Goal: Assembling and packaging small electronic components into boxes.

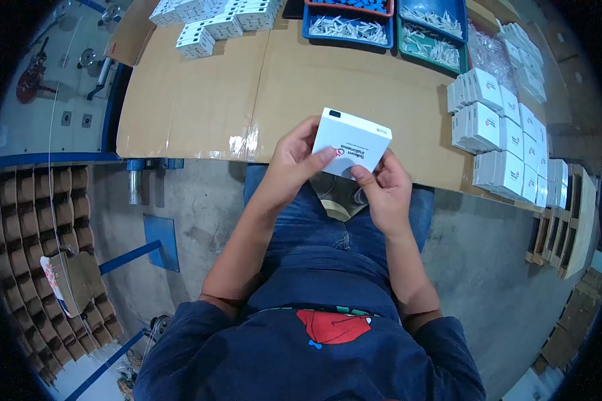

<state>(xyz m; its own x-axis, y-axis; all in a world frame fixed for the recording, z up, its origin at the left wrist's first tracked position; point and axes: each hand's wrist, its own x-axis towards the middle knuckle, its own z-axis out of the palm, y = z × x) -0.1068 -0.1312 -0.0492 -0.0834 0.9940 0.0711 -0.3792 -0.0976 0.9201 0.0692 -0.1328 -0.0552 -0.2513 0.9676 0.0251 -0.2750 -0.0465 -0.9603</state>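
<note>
A flat white plastic case [354, 137] with a small dark port on its far edge and print on its face is held between my two hands, above the near edge of the table. My left hand [294, 157] grips its left side, thumb on the printed face. On the lower right corner, my right hand [388, 187] closes with its thumb pressing near the edge. The fingers behind the case are hidden. Cardboard [187, 113] covers the tabletop beneath it.
White cases [485, 127] stand stacked at the table's right. More white pieces [231, 23] lie in rows at the far left. Blue tray [374, 45] and green tray [448, 63] hold small white parts. Left stands a machine [20, 134]; below it, a cardboard divider grid [7, 227].
</note>
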